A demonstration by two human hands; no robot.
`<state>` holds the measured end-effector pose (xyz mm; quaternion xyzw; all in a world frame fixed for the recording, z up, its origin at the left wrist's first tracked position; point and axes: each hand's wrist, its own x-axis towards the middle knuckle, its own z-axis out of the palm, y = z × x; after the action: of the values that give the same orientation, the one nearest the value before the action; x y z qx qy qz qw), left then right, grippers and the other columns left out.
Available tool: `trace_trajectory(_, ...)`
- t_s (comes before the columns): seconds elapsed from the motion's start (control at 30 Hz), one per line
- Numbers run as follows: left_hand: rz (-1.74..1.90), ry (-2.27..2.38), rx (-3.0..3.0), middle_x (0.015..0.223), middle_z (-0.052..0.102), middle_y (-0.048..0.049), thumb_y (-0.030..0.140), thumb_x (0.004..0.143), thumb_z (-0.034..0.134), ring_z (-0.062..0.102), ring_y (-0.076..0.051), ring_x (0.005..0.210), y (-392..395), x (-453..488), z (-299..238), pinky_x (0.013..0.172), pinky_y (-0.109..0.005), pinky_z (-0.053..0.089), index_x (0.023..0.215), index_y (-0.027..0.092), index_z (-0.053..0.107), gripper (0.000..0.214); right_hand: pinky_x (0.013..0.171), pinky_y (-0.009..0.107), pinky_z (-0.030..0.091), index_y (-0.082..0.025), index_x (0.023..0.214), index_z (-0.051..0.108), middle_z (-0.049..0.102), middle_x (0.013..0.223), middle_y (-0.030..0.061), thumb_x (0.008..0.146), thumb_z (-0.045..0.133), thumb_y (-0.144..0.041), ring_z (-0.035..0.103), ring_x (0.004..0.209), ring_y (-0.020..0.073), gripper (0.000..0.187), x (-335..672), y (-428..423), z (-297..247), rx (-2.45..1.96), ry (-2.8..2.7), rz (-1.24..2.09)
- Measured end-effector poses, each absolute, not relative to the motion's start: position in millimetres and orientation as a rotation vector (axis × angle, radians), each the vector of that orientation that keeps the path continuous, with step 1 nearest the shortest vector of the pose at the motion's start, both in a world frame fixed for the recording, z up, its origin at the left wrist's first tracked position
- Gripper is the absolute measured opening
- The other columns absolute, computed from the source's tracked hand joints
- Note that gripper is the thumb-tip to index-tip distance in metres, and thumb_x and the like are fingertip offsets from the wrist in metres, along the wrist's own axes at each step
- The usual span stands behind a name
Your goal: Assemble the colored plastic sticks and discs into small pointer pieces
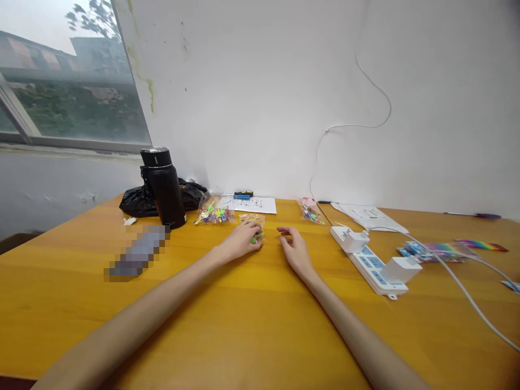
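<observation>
Clear packet (pixel 252 218) on the wooden table (pixel 244 319) lies mostly under the left hand (pixel 242 240), so only its far edge and part of its right side show. Something green and a dark bit peek out by the fingertips, too covered to make out. The left fingers curl down over it; whether they are clamped on it I cannot tell. The right hand (pixel 298 254) rests just to the right, thumb and fingers apart.

Beyond the left hand, a larger clear bag (pixel 215 210) holds a jumble of small yellow, green, red and blue pieces, their shapes hard to read, and it overlaps a printed sheet (pixel 264 205). Near the wall, another clear bag (pixel 310 210) contains thin coloured pieces. A black bottle (pixel 165 189) partly hides a crumpled black plastic bag (pixel 132 201), whose contents cannot be seen. A flat object (pixel 140 252) before the bottle is pixelated. At the right edge, a blue item (pixel 511 286) is cut off.
</observation>
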<state>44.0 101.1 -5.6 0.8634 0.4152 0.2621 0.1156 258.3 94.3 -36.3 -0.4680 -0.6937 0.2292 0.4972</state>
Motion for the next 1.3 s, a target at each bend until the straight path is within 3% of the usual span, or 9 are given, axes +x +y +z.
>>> trace_trajectory(0.17, 0.836, 1.23, 2.469, 0.143, 0.053, -0.0083, 0.048, 0.087, 0.062, 0.043, -0.031, 0.136, 95, 40, -3, 0.115, -0.042, 0.031, 0.126, 0.028, 0.061, 0.044, 0.091, 0.04, 0.051, -0.02, 0.106, 0.062, 0.064, 0.114, 0.0094, 0.087, 0.047, -0.026, 0.06, 0.105, 0.0232, 0.025, 257, 92, -35, -1.111, -1.684, 0.559)
trace_trajectory(0.3, 0.986, 1.484, 2.219, 0.142, 0.055, -0.0101, 0.04, 0.093, 0.05, 0.042, -0.031, 0.136, 119, 35, 9, 0.116, -0.046, 0.025, 0.12, 0.025, 0.062, 0.033, 0.091, 0.04, 0.051, -0.02, 0.105, 0.063, 0.065, 0.113, 0.009, 0.087, 0.047, -0.027, 0.06, 0.104, 0.0229, 0.025, 256, 92, -34, -1.115, -1.686, 0.559)
trace_trajectory(0.43, 0.959, 1.519, 2.099, 0.103, 0.072, -0.0119, 0.037, 0.078, 0.066, 0.059, -0.033, 0.113, 161, 28, 19, 0.101, -0.04, 0.041, 0.085, 0.021, 0.067, 0.017, 0.09, 0.04, 0.051, -0.021, 0.104, 0.063, 0.065, 0.112, 0.0086, 0.087, 0.047, -0.027, 0.061, 0.102, 0.023, 0.025, 258, 93, -35, -1.116, -1.685, 0.556)
trace_trajectory(0.5, 0.945, 1.499, 2.049, 0.078, 0.071, -0.0077, 0.034, 0.068, 0.073, 0.065, -0.03, 0.094, 176, 25, 21, 0.089, -0.035, 0.048, 0.068, 0.021, 0.063, 0.016, 0.089, 0.039, 0.051, -0.021, 0.105, 0.063, 0.066, 0.111, 0.0087, 0.086, 0.047, -0.027, 0.062, 0.102, 0.023, 0.025, 259, 94, -37, -1.118, -1.68, 0.563)
trace_trajectory(0.57, 0.973, 1.455, 2.021, 0.068, 0.068, -0.0044, 0.034, 0.065, 0.074, 0.066, -0.026, 0.083, 183, 24, 23, 0.082, -0.033, 0.05, 0.062, 0.022, 0.061, 0.018, 0.089, 0.039, 0.051, -0.02, 0.106, 0.063, 0.065, 0.112, 0.0087, 0.087, 0.047, -0.027, 0.061, 0.102, 0.0228, 0.026, 260, 95, -38, -1.12, -1.679, 0.573)
trace_trajectory(0.7, 1.111, 1.28, 2.018, 0.085, 0.073, -0.005, 0.039, 0.074, 0.069, 0.067, -0.023, 0.082, 177, 21, 32, 0.08, -0.032, 0.052, 0.077, 0.021, 0.067, 0.019, 0.09, 0.039, 0.05, -0.02, 0.106, 0.063, 0.065, 0.113, 0.0087, 0.087, 0.047, -0.027, 0.061, 0.103, 0.0228, 0.026, 260, 96, -38, -1.121, -1.683, 0.588)
trace_trajectory(0.87, 1.289, 1.097, 2.02, 0.105, 0.071, -0.006, 0.042, 0.082, 0.068, 0.068, -0.021, 0.1, 160, 12, 53, 0.092, -0.031, 0.05, 0.09, 0.022, 0.068, 0.022, 0.088, 0.039, 0.05, -0.02, 0.103, 0.064, 0.066, 0.11, 0.0082, 0.086, 0.047, -0.027, 0.062, 0.1, 0.0227, 0.025, 258, 94, -36, -1.134, -1.689, 0.58)
trace_trajectory(1.03, 1.445, 0.961, 2.001, 0.1, 0.071, -0.0064, 0.041, 0.083, 0.07, 0.069, -0.021, 0.097, 156, 3, 71, 0.089, -0.032, 0.053, 0.088, 0.02, 0.067, 0.022, 0.087, 0.038, 0.05, -0.02, 0.101, 0.065, 0.066, 0.109, 0.0076, 0.086, 0.046, -0.027, 0.062, 0.099, 0.0223, 0.025, 258, 93, -35, -1.133, -1.715, 0.579)
trace_trajectory(1.3, 1.628, 1.132, 1.619, 0.098, 0.066, -0.0029, 0.038, 0.074, 0.076, 0.068, -0.018, 0.088, 180, -37, 81, 0.076, -0.031, 0.059, 0.088, 0.018, 0.064, 0.028, 0.088, 0.037, 0.049, -0.02, 0.1, 0.065, 0.066, 0.11, 0.0081, 0.085, 0.046, -0.024, 0.061, 0.101, 0.0222, 0.025, 259, 95, -37, -1.14, -1.739, 0.602)
